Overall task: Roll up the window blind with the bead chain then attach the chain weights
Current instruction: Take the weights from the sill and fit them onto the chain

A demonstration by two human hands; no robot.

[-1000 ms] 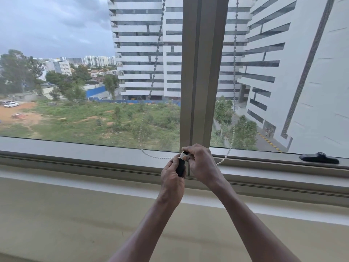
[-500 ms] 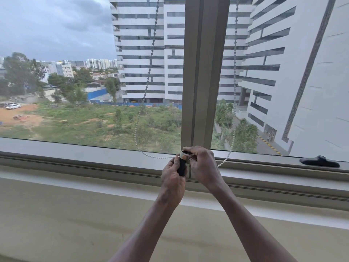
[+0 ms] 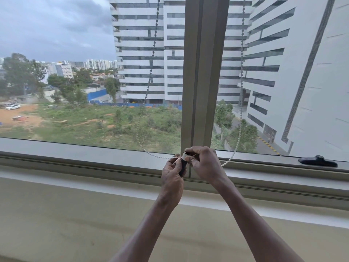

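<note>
Left hand (image 3: pixel 172 179) grip is closed around the dark chain weight (image 3: pixel 182 167); right hand (image 3: pixel 204 163) grip pinches its white top, where the bead chain (image 3: pixel 157 156) meets it. Both sit before the window frame (image 3: pixel 203 72), above the sill (image 3: pixel 75 154) and beige wall (image 3: pixel 75 224).

Hands crowded at the mullion foot; open room to either side.

Both hands, left (image 3: pixel 172 179) and right (image 3: pixel 204 163), meet right in front of the mullion (image 3: pixel 203 72), which with the glass blocks any reach forward. The chain (image 3: pixel 151 76) hangs in two strands, one each side of the mullion, sagging to the hands and crossing the space above the sill (image 3: pixel 75 152). A black handle (image 3: pixel 317 161) lies on the sill far right. Below, the wall (image 3: pixel 75 214) leaves free room.
</note>
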